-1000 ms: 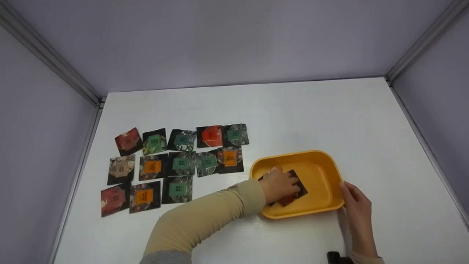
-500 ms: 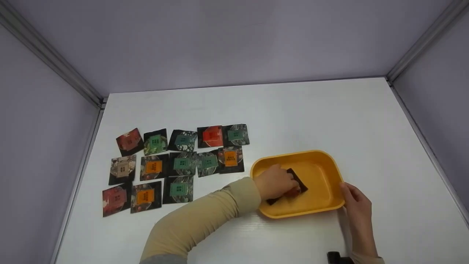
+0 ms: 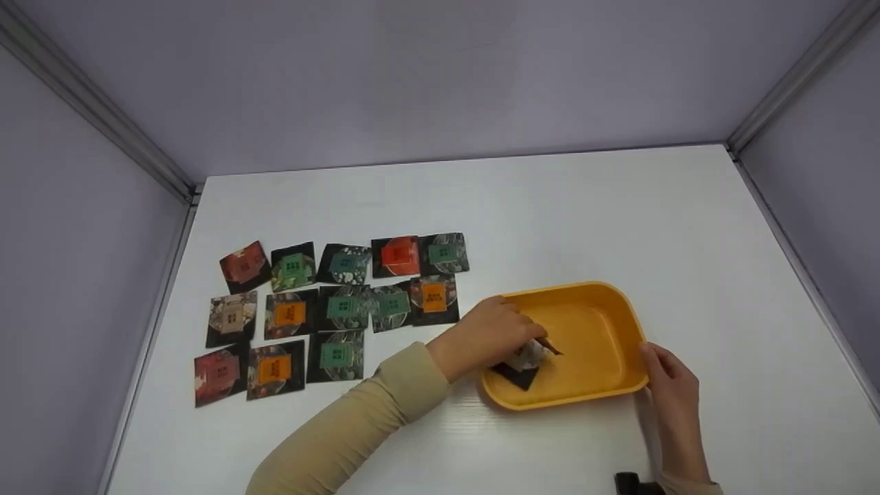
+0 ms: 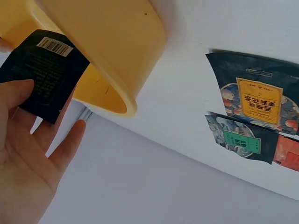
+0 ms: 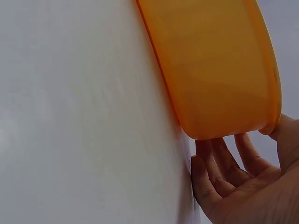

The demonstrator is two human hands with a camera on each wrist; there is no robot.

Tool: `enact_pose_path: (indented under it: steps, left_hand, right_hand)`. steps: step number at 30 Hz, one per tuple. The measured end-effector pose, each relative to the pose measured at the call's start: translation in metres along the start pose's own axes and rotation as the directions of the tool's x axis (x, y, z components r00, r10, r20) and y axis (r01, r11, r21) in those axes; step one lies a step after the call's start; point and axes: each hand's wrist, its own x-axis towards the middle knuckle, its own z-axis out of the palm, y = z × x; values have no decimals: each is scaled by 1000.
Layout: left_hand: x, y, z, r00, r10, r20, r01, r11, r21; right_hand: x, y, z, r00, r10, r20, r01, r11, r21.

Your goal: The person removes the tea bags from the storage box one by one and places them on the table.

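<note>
A yellow plastic tray (image 3: 584, 375) sits on the white table, right of the middle. My left hand (image 3: 489, 331) reaches over its left side. In the left wrist view, the left hand (image 4: 28, 154) pinches a dark tea sachet (image 4: 44, 70) between thumb and fingers, barcode side showing. A dark sachet with a pale picture (image 3: 520, 368) shows below this hand in the tray; whether it is the held one I cannot tell. My right hand (image 3: 674, 385) grips the tray's right end, thumb at the rim and fingers against the outer wall (image 5: 219, 93).
Left of the tray, several tea sachets lie face up in three rough rows, among them an orange-labelled one (image 3: 434, 299), a red one (image 3: 396, 256) and a green-labelled one (image 3: 335, 355). A black object (image 3: 627, 482) shows near the right forearm. Panels (image 3: 440, 82) border the table.
My left hand has drawn back left toward the tray's edge, lifting a sachet. A sachet with a pale picture has come into sight in the tray. The right hand stays on the rim.
</note>
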Motion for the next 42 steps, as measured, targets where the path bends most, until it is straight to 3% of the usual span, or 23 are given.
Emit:
enact_pose_path:
  steps: [4, 7, 9, 12, 15, 20, 27, 32, 42]
  left_hand:
    - [-23, -1, 0, 996, -37, -78, 38, 999, 12]
    - [-42, -3, 0, 982, -81, -173, 84, 996, 7]
    - [-55, -7, 2, 960, -111, -258, 113, 994, -9]
    - [-74, -14, 4, 913, -147, -380, 146, 989, -33]
    - [-94, -24, 7, 872, -191, -451, 183, 981, -63]
    - [-127, -40, 16, 828, -300, -474, 285, 953, -106]
    - [-164, -50, 35, 792, -450, -413, 434, 890, -138]
    - [-176, -51, 47, 794, -475, -379, 466, 876, -121]
    - [-179, -43, 65, 861, -449, -239, 476, 877, 67]
  right_hand:
    - [1, -1, 0, 999, 32, 5, -32, 999, -16]
    - [2, -2, 1, 999, 48, 6, -48, 999, -12]
    - [2, -2, 1, 999, 51, 6, -51, 999, -13]
    - [1, -2, 1, 999, 33, -3, -33, 999, -17]
    - [0, -2, 0, 1000, 13, -9, -13, 1000, -12]
    - [0, 0, 0, 1000, 4, -7, -4, 1000, -8]
    - [1, 0, 0, 1000, -2, -8, 2, 1000, -4]
    - [1, -1, 0, 1000, 7, -9, -7, 1000, 1]
    - [1, -1, 1, 1000, 11, -15, -11, 1000, -7]
